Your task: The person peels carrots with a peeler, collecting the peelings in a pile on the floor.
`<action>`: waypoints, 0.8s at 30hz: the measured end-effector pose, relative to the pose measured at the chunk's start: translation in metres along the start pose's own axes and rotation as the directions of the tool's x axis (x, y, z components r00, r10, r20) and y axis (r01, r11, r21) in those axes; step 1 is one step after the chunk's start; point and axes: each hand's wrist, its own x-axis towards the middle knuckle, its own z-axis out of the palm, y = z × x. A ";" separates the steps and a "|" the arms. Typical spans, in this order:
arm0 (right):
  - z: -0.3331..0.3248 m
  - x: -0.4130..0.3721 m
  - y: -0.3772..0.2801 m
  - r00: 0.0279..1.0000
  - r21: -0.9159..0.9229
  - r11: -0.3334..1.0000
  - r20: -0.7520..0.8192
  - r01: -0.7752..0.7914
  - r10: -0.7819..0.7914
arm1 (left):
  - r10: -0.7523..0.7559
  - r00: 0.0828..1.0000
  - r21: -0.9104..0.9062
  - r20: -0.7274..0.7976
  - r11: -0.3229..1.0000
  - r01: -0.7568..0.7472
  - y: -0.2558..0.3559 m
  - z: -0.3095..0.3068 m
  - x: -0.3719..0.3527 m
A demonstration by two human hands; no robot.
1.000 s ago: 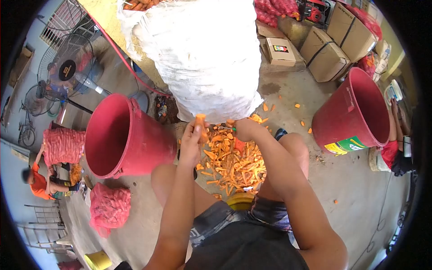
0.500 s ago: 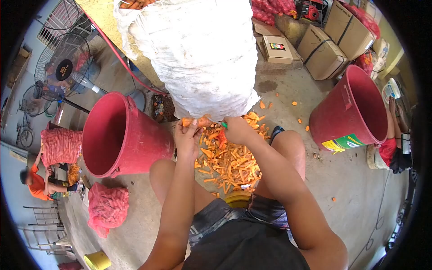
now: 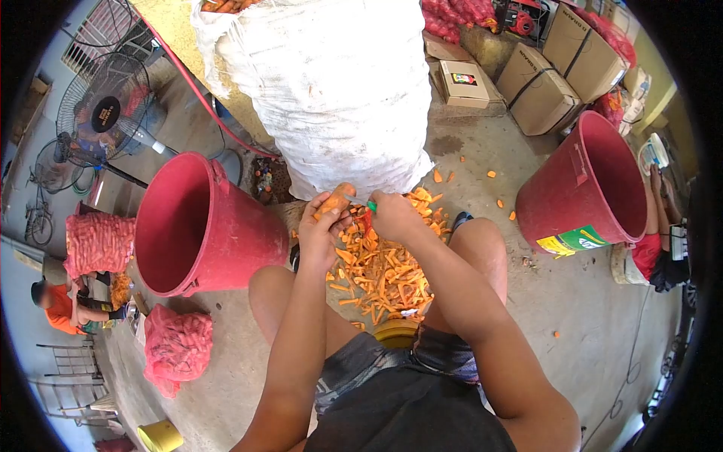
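Note:
My left hand (image 3: 319, 228) is closed around an orange carrot (image 3: 336, 200), which tilts up toward the right. In my right hand (image 3: 397, 218) is a small knife (image 3: 372, 205) with a green handle. Its short blade points left and reaches the carrot's side; whether it is cutting in cannot be made out. Below both hands, a heap of carrot peelings and cut pieces (image 3: 388, 279) covers the floor between my legs. A large white sack (image 3: 339, 98) stands just beyond my hands, and carrots (image 3: 226, 6) show at its top left.
Red bins stand at left (image 3: 218, 248) and right (image 3: 553, 188). Red mesh sacks (image 3: 177, 343) and a fan (image 3: 105, 113) are at left, where a person in orange (image 3: 60, 309) sits. Cardboard boxes (image 3: 538, 87) are stacked at the back right. Another person's arm (image 3: 659, 196) shows at far right.
The carrot has turned from nearly level to tilted upward in my left hand. The knife blade now shows beside it, and my right hand has moved slightly left.

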 end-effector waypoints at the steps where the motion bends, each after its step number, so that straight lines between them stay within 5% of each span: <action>1: -0.002 -0.001 -0.003 1.000 -0.007 1.000 0.016 -0.025 0.025 | 0.037 0.999 0.045 0.020 0.998 -0.038 -0.002 0.000 0.000; 5: -0.003 -0.005 -0.010 0.998 -0.055 0.997 0.031 -0.060 0.061 | 0.077 0.997 0.150 -0.021 0.986 -0.073 -0.007 0.001 -0.002; 7: 0.000 -0.005 -0.009 0.999 -0.070 0.997 0.037 -0.036 0.038 | 0.241 0.970 0.562 -0.039 0.808 -0.177 -0.010 0.001 -0.003; 13: 0.003 -0.006 -0.016 0.999 -0.138 0.990 0.032 -0.033 0.038 | 0.369 0.930 0.740 -0.007 0.627 -0.243 0.000 0.016 -0.019; 17: 0.010 0.012 0.009 0.998 -0.184 0.981 -0.028 -0.064 0.059 | 0.418 0.906 0.782 0.064 0.543 -0.306 -0.004 0.011 -0.024; 20: -0.005 0.005 -0.011 0.999 -0.185 0.983 0.042 -0.001 0.009 | 0.340 0.940 0.756 -0.001 0.616 -0.221 0.004 0.019 -0.033; 24: 0.003 -0.009 -0.020 0.994 -0.163 0.984 0.094 0.066 -0.051 | 0.422 0.907 0.702 -0.012 0.649 -0.293 -0.012 0.006 -0.017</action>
